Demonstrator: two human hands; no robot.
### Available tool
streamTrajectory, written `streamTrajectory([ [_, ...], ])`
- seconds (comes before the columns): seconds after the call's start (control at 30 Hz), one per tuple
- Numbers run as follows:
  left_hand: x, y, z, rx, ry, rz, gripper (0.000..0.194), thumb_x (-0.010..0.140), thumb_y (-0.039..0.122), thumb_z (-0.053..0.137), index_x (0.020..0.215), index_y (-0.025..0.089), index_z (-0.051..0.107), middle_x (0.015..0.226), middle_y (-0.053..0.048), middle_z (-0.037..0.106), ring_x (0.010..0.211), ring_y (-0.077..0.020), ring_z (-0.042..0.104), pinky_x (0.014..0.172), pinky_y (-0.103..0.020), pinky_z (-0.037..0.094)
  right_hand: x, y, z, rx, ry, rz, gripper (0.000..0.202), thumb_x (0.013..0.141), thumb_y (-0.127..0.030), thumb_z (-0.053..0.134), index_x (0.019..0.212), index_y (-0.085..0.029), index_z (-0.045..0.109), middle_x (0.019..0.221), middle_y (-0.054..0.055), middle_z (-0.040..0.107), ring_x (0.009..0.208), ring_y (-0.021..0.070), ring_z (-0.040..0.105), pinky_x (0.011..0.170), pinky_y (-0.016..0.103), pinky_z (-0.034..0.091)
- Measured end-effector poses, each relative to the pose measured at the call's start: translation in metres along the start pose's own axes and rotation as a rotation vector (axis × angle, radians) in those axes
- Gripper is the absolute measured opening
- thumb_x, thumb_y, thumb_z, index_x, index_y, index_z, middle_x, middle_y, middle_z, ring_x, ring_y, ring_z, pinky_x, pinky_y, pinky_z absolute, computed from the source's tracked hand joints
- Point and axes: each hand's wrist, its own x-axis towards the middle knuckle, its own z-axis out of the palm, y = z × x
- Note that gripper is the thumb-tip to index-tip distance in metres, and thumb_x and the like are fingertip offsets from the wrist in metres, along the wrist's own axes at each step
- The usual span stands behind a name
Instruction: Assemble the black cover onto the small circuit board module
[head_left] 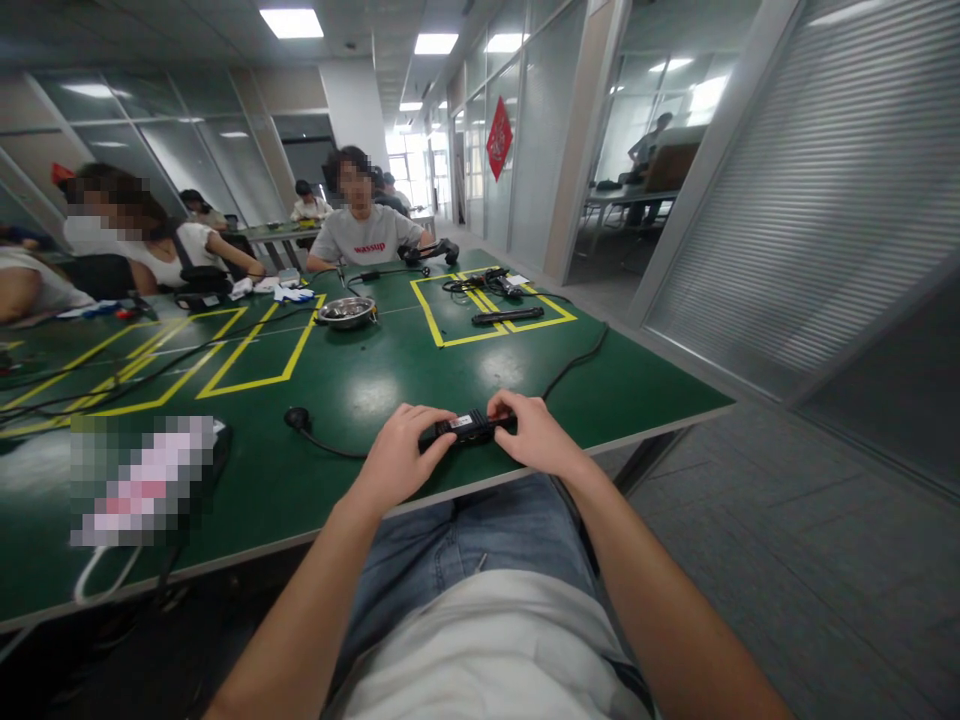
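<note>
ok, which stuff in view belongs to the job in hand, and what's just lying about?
Looks part of the job:
black labelled device, left hand and right hand on it
black plug and its cord

Apparently lying about, untouched:
metal bowl
black bar
tangled cables

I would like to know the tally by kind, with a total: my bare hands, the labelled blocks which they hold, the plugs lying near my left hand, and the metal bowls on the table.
Hands: 2 (left hand, right hand)
Black adapter-like block: 1
Black plug: 1
Metal bowl: 1
Total: 5
</note>
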Motion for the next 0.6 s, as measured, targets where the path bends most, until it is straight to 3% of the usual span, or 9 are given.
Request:
streamTrajectory([
  [0.13, 0.003, -0.008, 0.004, 0.135, 0.174, -0.208, 0.013, 0.099, 0.030, 0.071, 0.111, 0.025, 0.075, 0.098, -0.006, 0.077, 0.098, -0.0284, 0.069, 0.087, -0.040, 0.054, 0.000, 0.001, 0.000, 0.013, -0.004, -0.016, 0.014, 0.080, -0.015, 0.069, 0.091, -0.024, 0.068, 0.089, 0.001, 0.076, 0.087, 0.0232, 0.070, 0.088, 0.037, 0.048],
  [0.23, 0.006, -0.015, 0.008, 0.176, 0.159, -0.293, 0.009, 0.097, 0.028, 0.073, 0.105, 0.025, 0.074, 0.093, -0.005, 0.076, 0.095, -0.0286, 0.069, 0.084, -0.039, 0.054, 0.000, 0.002, 0.001, 0.028, -0.013, -0.033, 0.009, 0.084, -0.018, 0.072, 0.091, -0.024, 0.071, 0.089, 0.002, 0.077, 0.088, 0.0234, 0.071, 0.087, 0.037, 0.050],
  [0.33, 0.007, -0.017, 0.009, 0.162, 0.151, -0.286, 0.004, 0.096, 0.026, 0.072, 0.099, 0.025, 0.075, 0.105, -0.008, 0.077, 0.101, -0.0298, 0.070, 0.093, -0.044, 0.056, 0.001, 0.002, 0.001, 0.045, -0.026, -0.044, 0.006, 0.087, -0.018, 0.072, 0.090, -0.023, 0.072, 0.089, 0.002, 0.077, 0.089, 0.0233, 0.071, 0.086, 0.036, 0.051],
  [0.43, 0.004, -0.013, 0.006, 0.133, 0.203, -0.194, 0.006, 0.095, 0.027, 0.071, 0.093, 0.024, 0.076, 0.121, -0.011, 0.074, 0.114, -0.0315, 0.069, 0.103, -0.048, 0.055, 0.002, 0.003, 0.002, 0.041, -0.026, -0.046, 0.007, 0.088, -0.017, 0.072, 0.090, -0.023, 0.073, 0.090, 0.002, 0.077, 0.089, 0.0225, 0.071, 0.085, 0.036, 0.050],
  [0.6, -0.001, 0.000, 0.000, 0.121, -0.014, -0.133, 0.007, 0.094, 0.025, 0.069, 0.093, 0.024, 0.076, 0.087, -0.004, 0.074, 0.083, -0.0242, 0.071, 0.079, -0.036, 0.056, 0.002, 0.002, 0.003, 0.030, -0.023, -0.039, 0.005, 0.089, -0.017, 0.070, 0.090, -0.022, 0.071, 0.092, 0.003, 0.076, 0.087, 0.0212, 0.069, 0.083, 0.034, 0.049],
])
